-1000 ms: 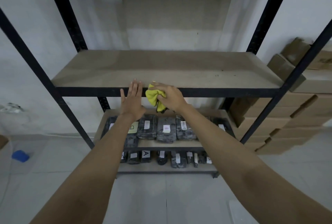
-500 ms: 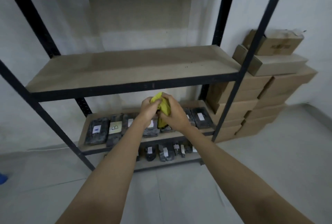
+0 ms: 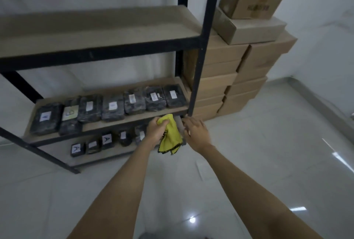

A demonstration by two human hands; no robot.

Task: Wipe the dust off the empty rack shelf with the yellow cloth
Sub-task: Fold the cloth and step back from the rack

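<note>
The yellow cloth (image 3: pixel 171 135) with a dark stitched edge hangs from my left hand (image 3: pixel 156 131), which grips its top. Just to the right of the cloth, my right hand (image 3: pixel 195 133) has its fingers spread and holds nothing. Both hands are low, in front of the rack's right front post (image 3: pixel 201 66), well below the empty rack shelf (image 3: pixel 99 29). That shelf is a bare beige board in a black frame at the upper left.
Dark wrapped packages with white labels (image 3: pixel 113 106) fill the lower shelf, and smaller ones (image 3: pixel 106 140) sit on the bottom shelf. Stacked cardboard boxes (image 3: pixel 247 60) stand right of the rack against the white wall. Glossy tiled floor (image 3: pixel 268 152) spreads below.
The cloth passed from my right hand to my left, and my right hand let go. Both hands dropped well below the empty shelf. My view swung right and down.
</note>
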